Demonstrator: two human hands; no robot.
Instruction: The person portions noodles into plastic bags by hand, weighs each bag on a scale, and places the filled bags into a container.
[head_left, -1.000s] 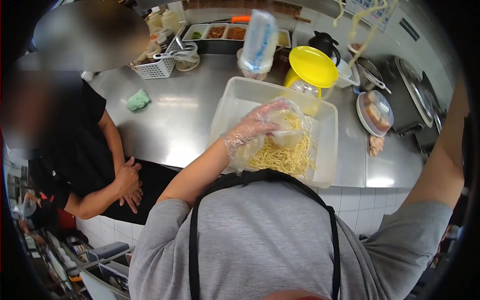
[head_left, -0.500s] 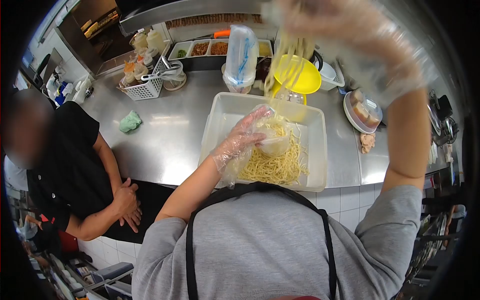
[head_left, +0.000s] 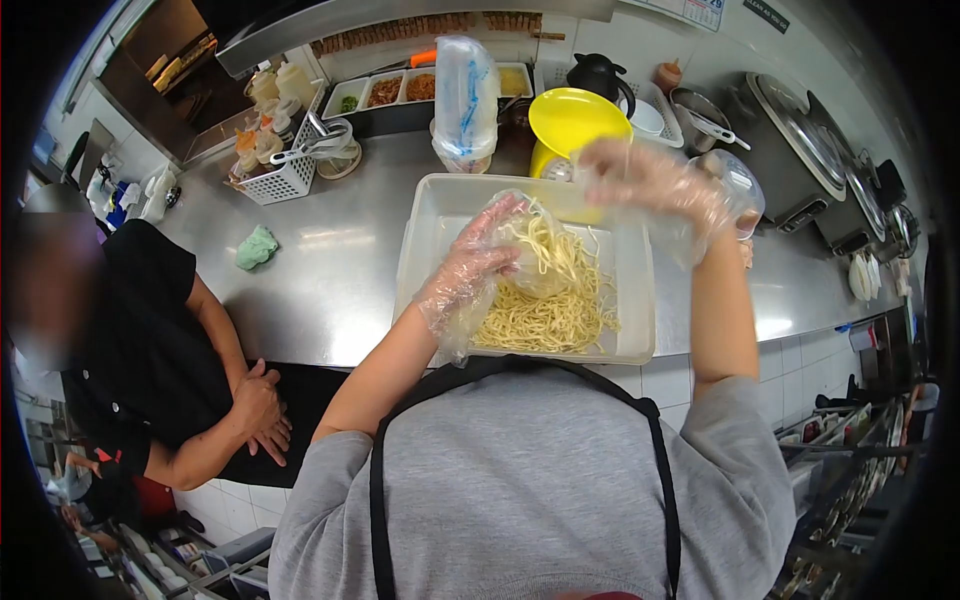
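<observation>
My left hand, in a clear plastic glove, grips a small clear plastic bag with its mouth open. Pale noodles fill the bag, and some strands rise above its rim. It is held over a white plastic tub, where loose noodles cover the bottom. My right hand, also gloved, hovers over the tub's back right corner with its fingers apart. No noodles show in it, though it is slightly blurred. Behind it is a yellow plate.
A plastic-wrapped stack stands behind the tub. Topping trays line the back. On the left are a white basket of squeeze bottles and a green cloth. A person in black stands left, hands clasped. Cookers sit at right.
My right hand has come down from high above the tub, and the strands hanging from it are gone. More noodles now show in the bag, which my left hand still holds.
</observation>
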